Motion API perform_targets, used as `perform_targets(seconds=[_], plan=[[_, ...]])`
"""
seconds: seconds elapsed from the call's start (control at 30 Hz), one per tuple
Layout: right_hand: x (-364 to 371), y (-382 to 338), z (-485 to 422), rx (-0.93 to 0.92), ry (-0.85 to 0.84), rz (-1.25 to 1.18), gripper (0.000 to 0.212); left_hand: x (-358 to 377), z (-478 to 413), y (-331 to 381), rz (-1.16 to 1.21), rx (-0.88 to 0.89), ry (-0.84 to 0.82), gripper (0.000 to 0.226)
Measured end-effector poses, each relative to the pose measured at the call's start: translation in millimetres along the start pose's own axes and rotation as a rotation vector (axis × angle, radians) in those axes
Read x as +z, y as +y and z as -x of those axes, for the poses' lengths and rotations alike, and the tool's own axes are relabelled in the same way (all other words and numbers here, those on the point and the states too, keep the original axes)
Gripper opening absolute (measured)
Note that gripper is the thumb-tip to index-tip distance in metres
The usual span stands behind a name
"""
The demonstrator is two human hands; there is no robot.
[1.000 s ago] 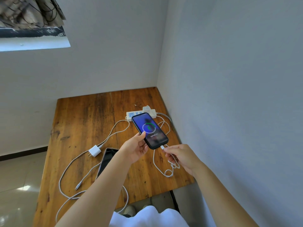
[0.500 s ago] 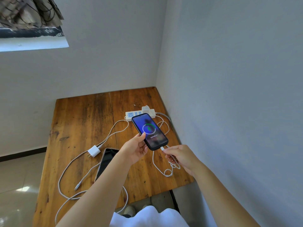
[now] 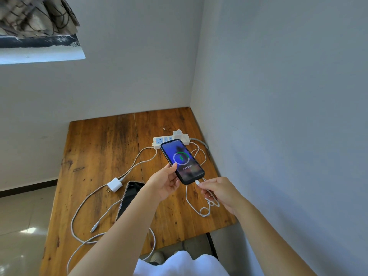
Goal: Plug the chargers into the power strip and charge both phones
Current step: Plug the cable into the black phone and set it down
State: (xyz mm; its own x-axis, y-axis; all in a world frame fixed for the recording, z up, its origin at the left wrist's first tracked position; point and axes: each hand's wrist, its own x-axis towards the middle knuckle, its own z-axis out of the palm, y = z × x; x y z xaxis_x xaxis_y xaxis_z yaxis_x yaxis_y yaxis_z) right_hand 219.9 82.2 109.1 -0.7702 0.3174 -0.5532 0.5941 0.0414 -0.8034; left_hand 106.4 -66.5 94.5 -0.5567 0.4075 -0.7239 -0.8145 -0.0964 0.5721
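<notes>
My left hand (image 3: 166, 183) holds a black phone (image 3: 182, 161) above the table; its lit screen shows a green charging ring. My right hand (image 3: 220, 191) pinches the white cable plug (image 3: 197, 183) seated in the phone's bottom end. That cable (image 3: 199, 210) runs back to a white charger (image 3: 177, 133) plugged into the white power strip (image 3: 169, 140). A second phone (image 3: 129, 198), screen dark, lies on the table, partly hidden by my left forearm. A second white charger (image 3: 114, 185) lies unplugged to its left, and its cable's free end (image 3: 93, 229) lies loose.
The wooden table (image 3: 99, 156) stands in a corner, walls behind and to the right. The loose cable loops across its left and front parts. Tiled floor lies to the left. A picture hangs on the wall at top left.
Both hands and the lit phone have stayed nearly still; the view has shifted slightly.
</notes>
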Motion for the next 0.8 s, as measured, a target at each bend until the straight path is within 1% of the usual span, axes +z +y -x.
perform_targets(seconds=[0.27, 0.6, 0.7, 0.8], plan=[[0, -2, -1, -0.002, -0.002, 0.025, 0.023, 0, -2, 1, -0.018, -0.006, 0.001, 0.037], [-2, 0, 0, 0.010, -0.023, 0.017, 0.019, -2, -7, -3, -0.045, -0.010, 0.015, 0.041], [-2, 4, -3, -0.025, -0.024, 0.096, 0.017, -3, -11, -5, -0.049, -0.016, 0.031, 0.040], [-2, 9, -6, -0.071, -0.021, 0.293, 0.020, -7, -18, -4, -0.044, -0.030, 0.061, 0.035]])
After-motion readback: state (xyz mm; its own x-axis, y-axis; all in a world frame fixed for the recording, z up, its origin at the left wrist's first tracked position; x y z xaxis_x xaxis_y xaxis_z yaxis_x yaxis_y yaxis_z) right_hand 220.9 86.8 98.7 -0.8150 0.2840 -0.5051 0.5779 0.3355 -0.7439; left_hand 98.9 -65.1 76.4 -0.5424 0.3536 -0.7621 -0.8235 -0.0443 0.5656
